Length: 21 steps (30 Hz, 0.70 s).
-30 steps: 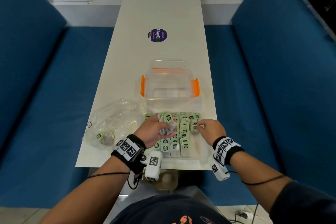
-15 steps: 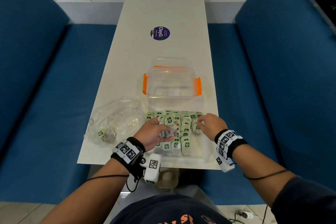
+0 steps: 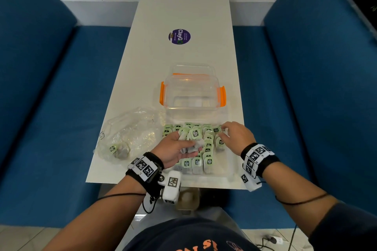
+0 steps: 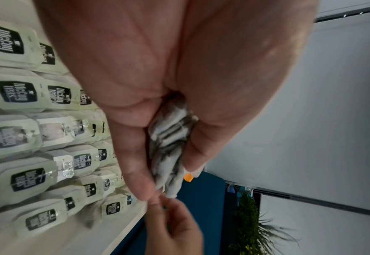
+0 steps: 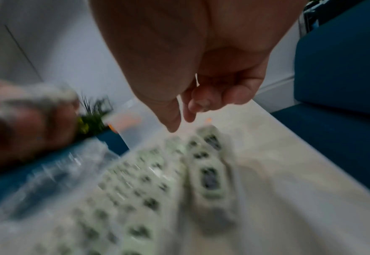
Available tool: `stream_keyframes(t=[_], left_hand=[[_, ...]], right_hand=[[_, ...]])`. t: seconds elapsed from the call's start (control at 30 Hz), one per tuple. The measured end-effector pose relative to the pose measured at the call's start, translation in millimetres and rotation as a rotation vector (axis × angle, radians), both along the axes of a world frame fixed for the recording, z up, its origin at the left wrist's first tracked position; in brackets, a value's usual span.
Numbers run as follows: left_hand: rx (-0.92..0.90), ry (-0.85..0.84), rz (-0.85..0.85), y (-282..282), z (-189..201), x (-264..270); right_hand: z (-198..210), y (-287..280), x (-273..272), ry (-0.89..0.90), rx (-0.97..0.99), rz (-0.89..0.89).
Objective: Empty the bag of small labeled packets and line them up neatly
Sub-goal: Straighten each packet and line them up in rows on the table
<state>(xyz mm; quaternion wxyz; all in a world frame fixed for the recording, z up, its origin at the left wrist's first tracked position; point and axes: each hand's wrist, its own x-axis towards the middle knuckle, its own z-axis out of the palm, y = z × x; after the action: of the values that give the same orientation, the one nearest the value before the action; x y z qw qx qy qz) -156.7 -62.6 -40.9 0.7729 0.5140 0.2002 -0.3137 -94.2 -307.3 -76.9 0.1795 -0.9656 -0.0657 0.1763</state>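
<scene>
here, seen from above:
table [image 3: 183, 6]: long and white, between blue benches.
container [image 3: 192, 89]: clear, orange latches, just beyond the packets.
bag [image 3: 130, 132]: crumpled clear plastic at the table's left edge, one packet inside.
rows of packets [image 3: 208, 150]: green-labelled tea packets lined up on a clear lid at the near edge.
left hand [image 3: 175, 149]: fingers and thumb curled around a bundle of packets [image 4: 170, 143], above the rows.
right hand [image 3: 236, 136]: fingers loosely bent, tips at the rows' far right corner; grip cannot be told.
</scene>
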Motion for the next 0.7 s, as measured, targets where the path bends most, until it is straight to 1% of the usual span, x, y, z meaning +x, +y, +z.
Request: stream_keyframes(t=[0.07,0.17,0.2,0.23,0.37,0.43,0.5,0.6,0.7], left_hand=[[0.028,-0.02,-0.021,-1.7,3.3,0.7],[0.102,-0.058,-0.059,-6.1,6.9,3.1],[0.124,-0.076,-0.074,-7.3,7.0,4.1],[0.137,-0.093,-0.089,-8.6,7.6,5.1],[0.183,-0.164,-0.118,-12.6,10.3,8.2],[0.173,-0.154,-0.109,-12.7,8.2,9.6],[0.095,-0.102,-0.086,-11.0,4.9,9.9],[-0.014,-0.024,-0.024,-7.6,1.1,8.6],[-0.056,-0.005,-0.006,-5.6,-2.9,5.9]], right_hand=[[14.7,6.3,-4.5,-0.009,0.207,-0.012],[40.1,20.3,-11.9,0.101,0.553,-0.033],[45.9,23.8,-13.7,0.141,0.62,-0.032],[49.9,26.5,-14.7,0.158,0.644,-0.017],[57.6,26.3,-12.5,0.131,0.549,0.068],[58.6,18.4,-9.5,0.118,0.505,0.073],[54.4,7.3,-7.8,0.104,0.429,0.075],[39.3,-7.7,-10.7,0.119,0.263,0.121],[20.4,-14.0,-18.7,0.226,0.083,0.23]])
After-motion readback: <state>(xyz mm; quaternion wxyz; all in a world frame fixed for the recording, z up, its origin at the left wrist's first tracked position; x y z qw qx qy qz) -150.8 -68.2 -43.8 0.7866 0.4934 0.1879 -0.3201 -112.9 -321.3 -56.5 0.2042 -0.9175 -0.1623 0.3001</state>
